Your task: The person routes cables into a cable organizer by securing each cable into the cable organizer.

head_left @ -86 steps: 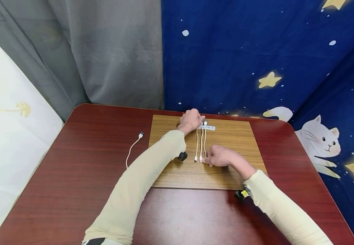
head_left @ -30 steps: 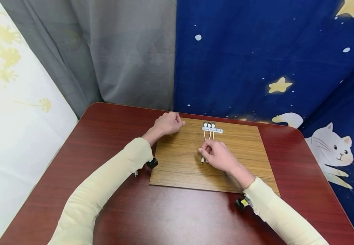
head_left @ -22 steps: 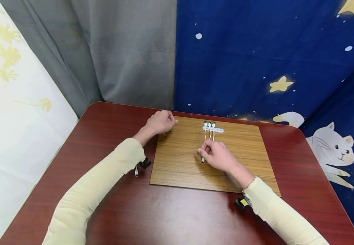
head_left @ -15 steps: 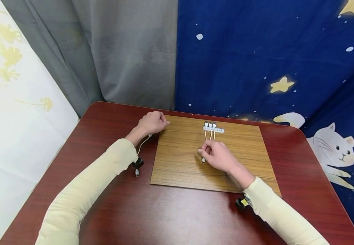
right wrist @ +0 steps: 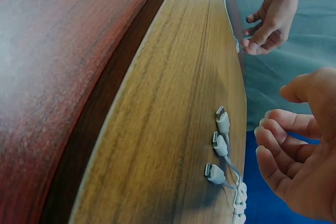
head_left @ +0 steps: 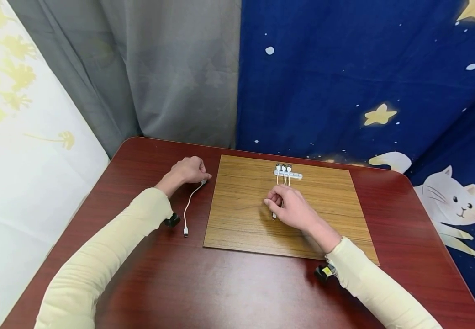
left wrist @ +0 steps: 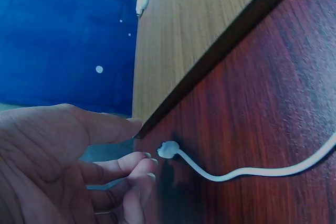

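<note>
At the board's left side, my left hand (head_left: 189,170) hovers by the plug end of a loose white USB cable (head_left: 187,205). In the left wrist view its thumb and bent fingers stand apart, and the cable's plug (left wrist: 169,149) lies just beyond the fingertips, untouched. My right hand (head_left: 292,206) is held over the wooden board (head_left: 241,201), fingers loosely bent with nothing between them. Below it lie three white cables, their USB-C plugs (right wrist: 222,121) showing in the right wrist view. The upper ends of these cables sit in a pale cable clip strip (head_left: 296,175).
The board lies on a dark red table (head_left: 237,292) with rounded corners. A grey curtain (head_left: 184,82) and a blue starry curtain (head_left: 324,82) hang behind the far edge. Black wrist cameras (head_left: 172,220) are strapped under both sleeves.
My left hand has left the clip strip and moved left, off the board, to the loose cable. My right hand has risen from the cable ends and since stayed nearly still.
</note>
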`<state>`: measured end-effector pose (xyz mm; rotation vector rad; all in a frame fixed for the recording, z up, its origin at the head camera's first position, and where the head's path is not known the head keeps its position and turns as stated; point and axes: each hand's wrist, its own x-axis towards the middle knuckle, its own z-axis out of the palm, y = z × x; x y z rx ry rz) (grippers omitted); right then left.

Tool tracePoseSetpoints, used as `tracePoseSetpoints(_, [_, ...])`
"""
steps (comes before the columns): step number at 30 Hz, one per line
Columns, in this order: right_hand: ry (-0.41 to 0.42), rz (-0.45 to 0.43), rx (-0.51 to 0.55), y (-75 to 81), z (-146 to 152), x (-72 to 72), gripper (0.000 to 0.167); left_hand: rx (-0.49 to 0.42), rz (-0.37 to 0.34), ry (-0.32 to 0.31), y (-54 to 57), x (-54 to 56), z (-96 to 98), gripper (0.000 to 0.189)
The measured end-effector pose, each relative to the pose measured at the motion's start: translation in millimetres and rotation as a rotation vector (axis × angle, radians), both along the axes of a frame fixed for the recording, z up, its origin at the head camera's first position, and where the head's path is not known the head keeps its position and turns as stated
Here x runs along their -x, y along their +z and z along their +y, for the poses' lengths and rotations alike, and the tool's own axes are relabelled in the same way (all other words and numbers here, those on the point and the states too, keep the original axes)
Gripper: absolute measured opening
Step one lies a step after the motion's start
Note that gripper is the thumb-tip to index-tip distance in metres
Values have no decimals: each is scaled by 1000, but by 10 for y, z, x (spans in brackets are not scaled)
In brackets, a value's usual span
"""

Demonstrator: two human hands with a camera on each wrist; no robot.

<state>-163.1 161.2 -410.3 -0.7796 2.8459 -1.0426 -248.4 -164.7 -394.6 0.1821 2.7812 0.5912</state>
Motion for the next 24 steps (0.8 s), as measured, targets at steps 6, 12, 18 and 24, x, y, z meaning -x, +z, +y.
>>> tracePoseSetpoints(6, [43,17,11,11,-43,-5,8,34,-47,-13,-65,6,-10,39])
tracePoseSetpoints(12, [69,45,10,10,-91,10,6,34,-43,0,-150,8,5,40])
tracePoseSetpoints(18, [85,52,12,-6,-117,29,6,34,-61,12,-182,13,8,42])
tracePoseSetpoints(24, [93,50,9,-20,-125,38,5,51,-74,13,-191,18,-3,44])
